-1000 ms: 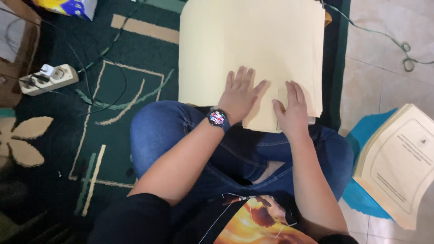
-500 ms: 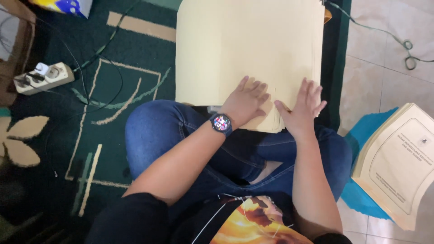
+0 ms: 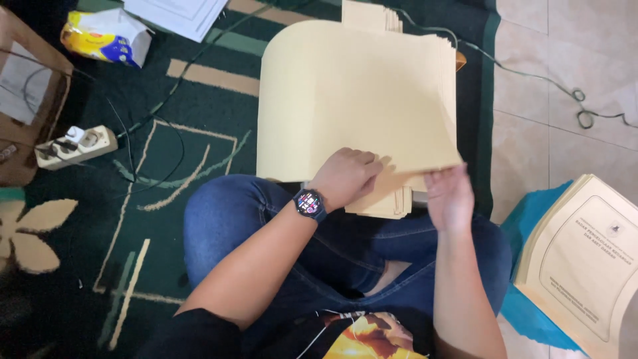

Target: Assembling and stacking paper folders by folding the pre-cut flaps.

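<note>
A: Status of the paper work, head view. A stack of cream manila sheets [image 3: 359, 93] lies on the green patterned carpet [image 3: 166, 133] in front of the person's crossed legs in blue jeans [image 3: 266, 226]. The top sheet is lifted and curved at its near right corner; more sheets show beneath it [image 3: 389, 199] at the near edge. My reading: one sheet is being separated, and most of the stack is not yet handled.

B: Hands?

A: Left hand [image 3: 345, 176], with a dark smartwatch [image 3: 310, 203] on its wrist, lies knuckles up at the near edge of the stack, fingers curled and tucked under the lifted sheet; whether they pinch anything, I cannot tell. Right hand [image 3: 450, 198] is raised at the sheet's near right corner, fingers [image 3: 458, 176] together and pointing up, touching that corner; the grip itself is hidden.

B: Surroundings?

A: A second pile of printed cream covers [image 3: 585, 259] rests on something blue to the right, on the tiled floor [image 3: 551, 119]. A white power strip [image 3: 73, 146] sits well to the left.
</note>
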